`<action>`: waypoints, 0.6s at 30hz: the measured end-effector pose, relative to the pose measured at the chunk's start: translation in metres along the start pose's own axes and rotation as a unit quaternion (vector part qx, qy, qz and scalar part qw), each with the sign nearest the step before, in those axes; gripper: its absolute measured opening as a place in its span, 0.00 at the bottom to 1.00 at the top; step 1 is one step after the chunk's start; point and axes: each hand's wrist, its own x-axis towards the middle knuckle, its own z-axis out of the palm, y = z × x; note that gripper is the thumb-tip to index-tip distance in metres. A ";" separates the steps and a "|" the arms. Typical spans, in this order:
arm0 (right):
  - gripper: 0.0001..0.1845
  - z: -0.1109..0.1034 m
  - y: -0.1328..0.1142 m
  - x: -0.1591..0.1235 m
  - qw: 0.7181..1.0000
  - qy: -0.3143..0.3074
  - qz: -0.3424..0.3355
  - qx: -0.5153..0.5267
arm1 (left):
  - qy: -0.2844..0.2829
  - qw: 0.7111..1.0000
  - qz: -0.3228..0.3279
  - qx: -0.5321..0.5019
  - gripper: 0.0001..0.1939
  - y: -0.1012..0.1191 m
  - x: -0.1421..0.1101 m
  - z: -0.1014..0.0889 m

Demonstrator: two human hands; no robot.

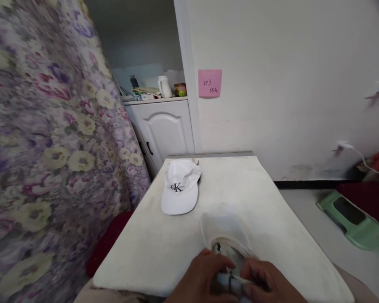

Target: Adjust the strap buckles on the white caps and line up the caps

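Observation:
Close to the table's front edge, a second white baseball cap [225, 227] lies with its brim pointing away from me and its inside partly showing. My left hand [205, 275] is closed on the near end of this cap, at its back strap [230, 283]. From the other side, my right hand [267, 281] pinches the same strap area. Fine detail of the strap and buckle is blurred and partly covered by my fingers. Farther off to the left sits a white baseball cap [180, 187] with a black "CK" logo, brim toward me, touched by neither hand.
Both caps rest on a white table [240, 181]. A floral curtain [57, 147] hangs along the left. Behind stand a white cabinet [166, 130] and a wall with a pink note [210, 83]. A green stool [356, 223] is on the floor at right.

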 end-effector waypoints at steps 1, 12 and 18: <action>0.15 0.002 -0.002 0.000 1.000 0.012 0.005 -0.014 | -0.003 1.000 -0.004 0.025 0.21 0.004 0.000 0.001; 0.15 0.008 0.003 0.002 0.997 0.017 -0.011 -0.068 | -0.004 0.997 0.032 0.063 0.10 0.004 0.007 0.005; 0.22 -0.004 0.010 -0.003 1.000 -0.009 -0.008 -0.009 | 0.011 0.999 -0.021 0.028 0.04 0.009 -0.002 -0.010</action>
